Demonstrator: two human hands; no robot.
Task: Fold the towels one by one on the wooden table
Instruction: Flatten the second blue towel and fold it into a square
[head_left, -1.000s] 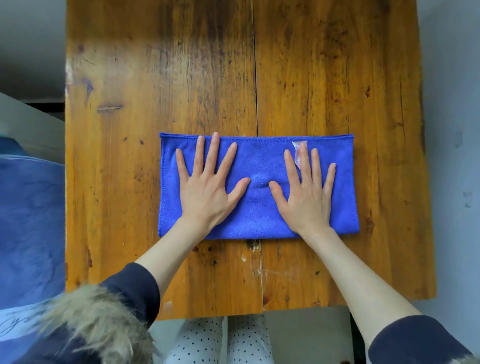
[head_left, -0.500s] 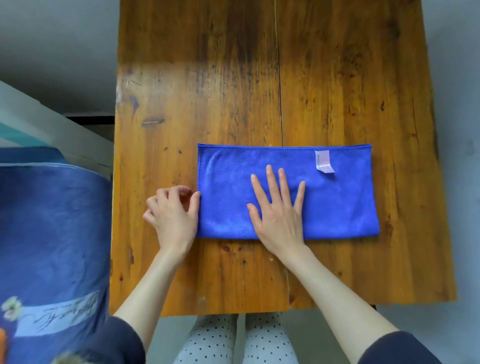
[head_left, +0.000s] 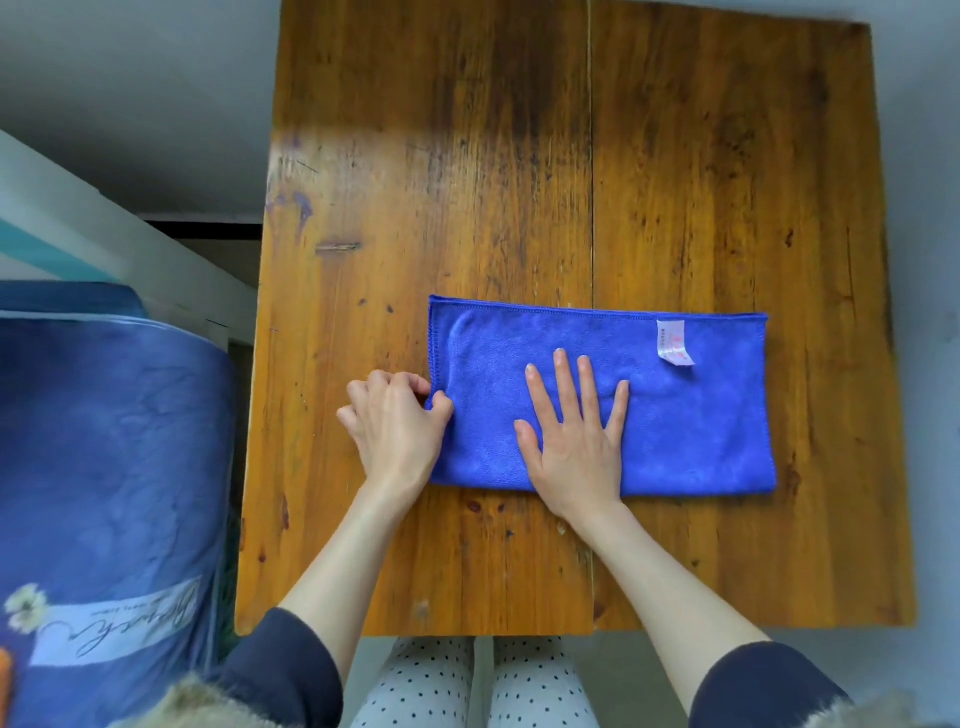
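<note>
Looking down, you see your knees in white polka-dot trousers (head_left: 475, 686) at the near edge of the worn, orange-brown wooden table (head_left: 675, 182). Your left hand (head_left: 395, 426) curls at the left edge of the folded, rectangular blue microfibre towel (head_left: 701, 431), thumb and fingers pinching its hem. Your right hand (head_left: 574, 436) lies flat on the towel's left half, fingers straight and spread, holding nothing. The towel lies across the table's near middle, long side left to right. A small white care label (head_left: 674, 343) sits near its far right corner. To your left is a blue printed fabric (head_left: 104, 467).
</note>
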